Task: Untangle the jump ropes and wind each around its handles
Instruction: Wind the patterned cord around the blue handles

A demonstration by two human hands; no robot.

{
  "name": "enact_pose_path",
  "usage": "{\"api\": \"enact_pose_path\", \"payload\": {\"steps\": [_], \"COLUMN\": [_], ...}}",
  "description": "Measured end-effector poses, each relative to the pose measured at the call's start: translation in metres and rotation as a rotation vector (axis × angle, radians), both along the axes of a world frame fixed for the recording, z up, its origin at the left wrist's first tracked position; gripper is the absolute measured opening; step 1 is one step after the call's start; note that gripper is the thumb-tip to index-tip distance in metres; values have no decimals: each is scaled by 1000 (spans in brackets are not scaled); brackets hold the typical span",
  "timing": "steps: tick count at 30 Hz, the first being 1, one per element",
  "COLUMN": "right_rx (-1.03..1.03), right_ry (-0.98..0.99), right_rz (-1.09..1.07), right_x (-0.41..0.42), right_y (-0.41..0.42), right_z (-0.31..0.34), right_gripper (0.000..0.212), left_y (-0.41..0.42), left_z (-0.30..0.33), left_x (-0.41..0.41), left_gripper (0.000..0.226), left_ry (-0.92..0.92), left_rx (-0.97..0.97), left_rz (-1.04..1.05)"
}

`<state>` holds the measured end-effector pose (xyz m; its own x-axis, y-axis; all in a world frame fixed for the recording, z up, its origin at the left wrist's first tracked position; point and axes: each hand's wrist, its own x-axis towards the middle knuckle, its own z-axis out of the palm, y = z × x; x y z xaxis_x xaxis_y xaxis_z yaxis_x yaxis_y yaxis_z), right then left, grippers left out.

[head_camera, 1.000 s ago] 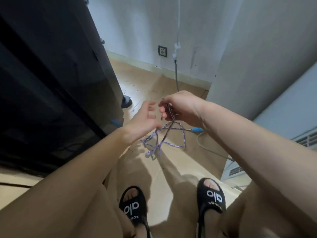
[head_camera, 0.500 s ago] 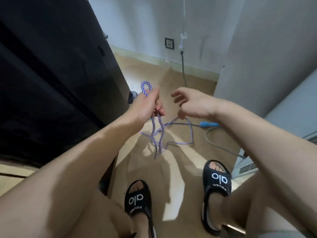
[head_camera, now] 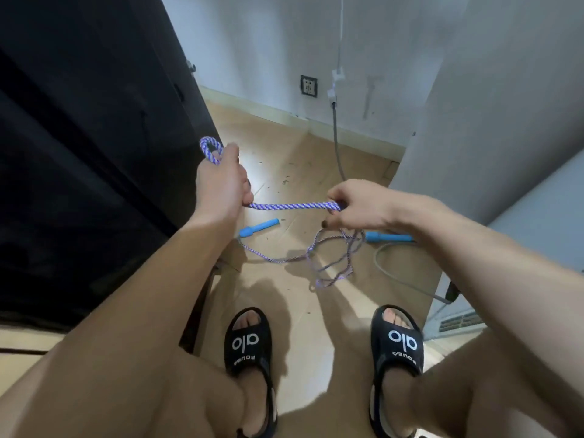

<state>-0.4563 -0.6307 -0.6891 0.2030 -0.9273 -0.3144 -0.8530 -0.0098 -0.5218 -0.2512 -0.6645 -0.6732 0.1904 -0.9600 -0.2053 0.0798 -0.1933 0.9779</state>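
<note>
A purple-and-white braided jump rope (head_camera: pixel 292 205) stretches doubled and taut between my two hands above the floor. My left hand (head_camera: pixel 221 184) grips one end of that stretch, and a loop of the rope sticks out above its fist. My right hand (head_camera: pixel 360 205) grips the other end. Below the right hand, loose tangled strands (head_camera: pixel 331 257) hang down to the floor. Two blue handles lie on the floor: one blue handle (head_camera: pixel 258 226) under my left wrist, the other blue handle (head_camera: pixel 388 238) partly hidden behind my right forearm.
A tall black cabinet (head_camera: pixel 94 153) fills the left side. A grey cable (head_camera: pixel 336 143) runs down the back wall from near a socket (head_camera: pixel 308 85) and across the wooden floor. A white wall corner and a white appliance stand at right. My feet in black sandals (head_camera: pixel 249 346) are below.
My right hand, open half a second ago, has taken hold of the rope. The hands have drawn apart, pulling a doubled length taut between them, and the tangle now hangs under the right hand.
</note>
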Motion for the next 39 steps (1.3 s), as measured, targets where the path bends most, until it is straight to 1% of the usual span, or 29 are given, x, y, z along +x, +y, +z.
{"api": "enact_pose_path", "payload": {"steps": [1, 3, 4, 5, 6, 7, 8, 9, 10, 11, 13, 14, 15, 17, 18, 20, 22, 24, 27, 28, 29, 30, 31, 32, 33, 34, 36, 37, 39], "right_rx": [0, -59, -98, -121, -115, -92, -64, -43, -33, -38, -80, -109, -135, -160, -154, -116, -74, -69, -123, -138, -145, -141, -138, -143, -151, -158, -164, -167, -165], "right_ry": [-27, -117, -158, -202, -240, -266, -278, -279, -280, -292, -352, -376, -392, -409, -408, -353, -259, -141, -16, -30, -77, -143, -201, -239, -266, -292, -318, -289, -153], "right_rz": [9, 14, 14, 10, 6, -1, -10, -17, -25, -37, -65, -71, -79, -107, -114, -87, -60, -61, -84, -93, -106, -118, -123, -120, -122, -137, -166, -157, -98], "right_x": [0, 6, 11, 16, 21, 26, 29, 33, 35, 38, 41, 42, 43, 42, 39, 32, 22, 13, 8, 9, 12, 17, 22, 28, 31, 32, 26, 22, 10], "right_y": [1, 2, 3, 4, 4, 5, 5, 6, 6, 6, 5, 4, 4, 4, 5, 6, 6, 4, 2, 3, 4, 5, 6, 7, 7, 7, 6, 5, 5], "right_z": [3, 14, 20, 24, 27, 28, 27, 25, 23, 21, 20, 20, 22, 23, 22, 20, 18, 16, 15, 13, 12, 11, 10, 10, 10, 11, 14, 15, 14], "right_gripper": [31, 35, 36, 36, 36, 38, 38, 36, 35, 36, 41, 43, 45, 47, 46, 44, 47, 52, 55, 55, 53, 52, 51, 51, 53, 55, 60, 62, 65], "left_y": [-2, -2, -1, 1, 4, 6, 7, 10, 11, 14, 20, 25, 29, 28, 26, 23, 20, 13, 6, 7, 9, 12, 16, 20, 22, 23, 23, 21, 17], "left_z": [-3, -9, -12, -15, -17, -16, -14, -8, -5, -3, -9, -12, -15, -21, -22, -21, -20, -19, -23, -25, -26, -26, -26, -24, -22, -17, -12, -12, -10], "left_x": [8, 21, 25, 29, 32, 34, 34, 31, 29, 26, 17, 14, 12, 7, 5, 5, 11, 22, 32, 32, 29, 23, 16, 9, 4, 0, 0, 4, 15], "left_gripper": [29, 13, 24, 48, 74, 91, 94, 88, 77, 65, 54, 49, 41, 12, 10, 23, 32, 31, 25, 17, 9, 19, 27, 26, 16, 6, 18, 26, 38], "left_ry": [-128, -390, -528, -677, -817, -929, -966, -922, -825, -701, -522, -487, -499, -607, -658, -729, -847, -990, -1333, -1348, -1248, -1059, -827, -658, -582, -551, -523, -538, -666], "left_rx": [-31, -41, -3, 46, 48, -20, -134, -234, -290, -297, -179, -105, -58, -90, -121, -149, -138, -59, 76, 74, 45, -2, -37, -80, -118, -135, -124, -110, -102], "left_rz": [18, -58, -122, -183, -234, -268, -294, -345, -442, -580, -864, -968, -1011, -931, -881, -838, -855, -857, -859, -874, -897, -911, -903, -886, -883, -878, -840, -834, -856]}}
